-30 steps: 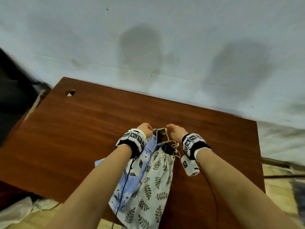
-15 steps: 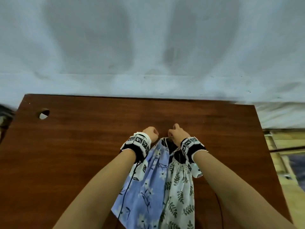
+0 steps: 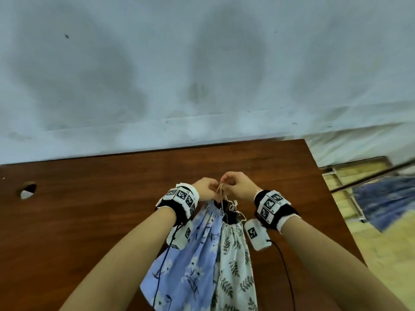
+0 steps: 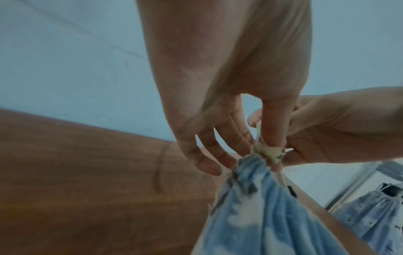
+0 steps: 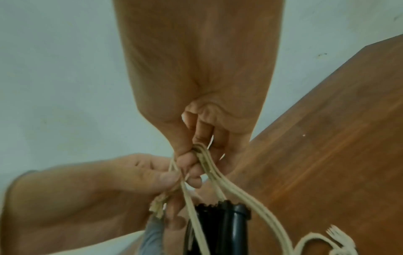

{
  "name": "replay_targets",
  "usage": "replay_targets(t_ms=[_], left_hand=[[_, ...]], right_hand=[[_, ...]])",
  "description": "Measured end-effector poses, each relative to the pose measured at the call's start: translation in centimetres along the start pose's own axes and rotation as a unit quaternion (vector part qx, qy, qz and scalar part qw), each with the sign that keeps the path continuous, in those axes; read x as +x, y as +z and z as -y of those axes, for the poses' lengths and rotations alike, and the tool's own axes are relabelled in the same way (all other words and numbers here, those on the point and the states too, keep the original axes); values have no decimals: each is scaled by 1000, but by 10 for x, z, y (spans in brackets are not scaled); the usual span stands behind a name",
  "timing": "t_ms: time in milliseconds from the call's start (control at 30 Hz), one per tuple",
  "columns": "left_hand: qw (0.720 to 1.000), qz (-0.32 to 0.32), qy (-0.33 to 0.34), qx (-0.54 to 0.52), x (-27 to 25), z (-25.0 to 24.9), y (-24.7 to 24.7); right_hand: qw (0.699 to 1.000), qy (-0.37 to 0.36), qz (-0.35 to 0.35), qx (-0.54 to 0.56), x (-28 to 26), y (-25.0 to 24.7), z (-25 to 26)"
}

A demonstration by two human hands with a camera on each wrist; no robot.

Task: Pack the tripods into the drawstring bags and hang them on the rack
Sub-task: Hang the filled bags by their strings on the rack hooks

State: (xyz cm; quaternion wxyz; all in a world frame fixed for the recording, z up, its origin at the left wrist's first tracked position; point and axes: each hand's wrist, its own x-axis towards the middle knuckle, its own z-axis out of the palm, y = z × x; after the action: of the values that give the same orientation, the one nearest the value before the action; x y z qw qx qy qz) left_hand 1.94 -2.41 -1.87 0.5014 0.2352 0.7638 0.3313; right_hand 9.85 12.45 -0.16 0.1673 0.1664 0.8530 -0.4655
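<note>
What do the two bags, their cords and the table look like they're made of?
Blue floral bag and leaf-print bag: thin woven cloth, probably cotton; matte, gathered into soft pleats at the neck.
Cords: cream twisted string, likely cotton; the ends fray into tufts.
Table: reddish-brown wood grain with a slight sheen, possibly laminate or veneer rather than solid wood.

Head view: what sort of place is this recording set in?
Probably a plain room in a home or small workshop, not a lab: a brown wooden table stands against a stained pale wall, and a metal-framed bed or cot with blue bedding is at the right.
</note>
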Motion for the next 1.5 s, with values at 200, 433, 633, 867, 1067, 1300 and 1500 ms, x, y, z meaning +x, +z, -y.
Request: replay_targets(t_ms=[200,433,633,867,1067,1300,1500], left_hand=[[1000,-4,27,-5,-38,-80,-2],[980,156,86,-88,-97,-200,3],[988,94,119,5,-139,-294,36],[968,26,246,-36,-158,-376,125],[958,92,256,-89,-140,-411,215],[956,189,225,-13,-119,-421,320],[954,165,243,-59,-113,-455,391]], right_hand=[[988,-60,-21,141,-62,-47,42],[938,-143,-29,314,-161,-118,89],[938,-182,-79,283,-250,-185,91],[931,-219,-261,129,-347,-249,51],[915,-204,-310,158,-416,-278,-7],[908,-151,-391,-5,-482,-284,-97],[878,-90,-460,-96,-528,-302,-161]])
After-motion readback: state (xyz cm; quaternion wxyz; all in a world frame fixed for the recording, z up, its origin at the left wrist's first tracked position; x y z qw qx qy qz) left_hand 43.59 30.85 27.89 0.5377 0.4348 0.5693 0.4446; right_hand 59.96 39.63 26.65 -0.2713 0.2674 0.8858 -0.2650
